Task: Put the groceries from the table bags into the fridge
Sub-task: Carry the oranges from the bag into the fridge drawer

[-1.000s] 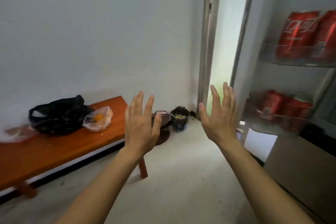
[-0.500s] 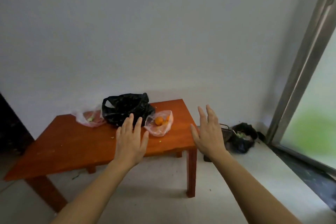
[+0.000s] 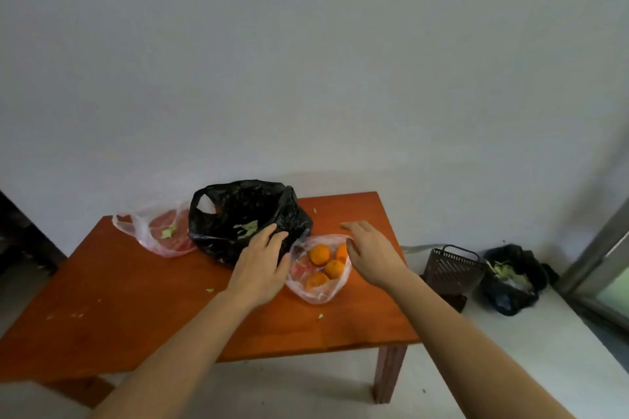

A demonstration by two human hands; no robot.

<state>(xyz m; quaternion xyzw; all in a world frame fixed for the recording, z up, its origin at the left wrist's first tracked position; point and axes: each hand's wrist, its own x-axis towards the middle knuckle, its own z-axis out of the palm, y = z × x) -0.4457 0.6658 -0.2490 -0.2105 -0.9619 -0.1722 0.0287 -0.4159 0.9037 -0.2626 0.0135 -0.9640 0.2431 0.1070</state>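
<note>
Three bags lie on the orange wooden table. A clear plastic bag of oranges sits near the right side, with several oranges showing through it. A black plastic bag stands open behind it, green scraps on its surface. A second clear bag with red contents lies at the left. My left hand hovers open over the black bag's front edge, beside the orange bag. My right hand is open at the orange bag's right rim, fingers spread. The fridge is out of view.
A dark slatted basket and a black rubbish bag with scraps sit on the floor right of the table. A sliding door frame rises at the far right. Dark furniture edges the left. Green crumbs dot the tabletop.
My view has swung from the fridge to the table and drawn closer. Both open hands have come down over the bags, left at the black bag, right at the orange bag.
</note>
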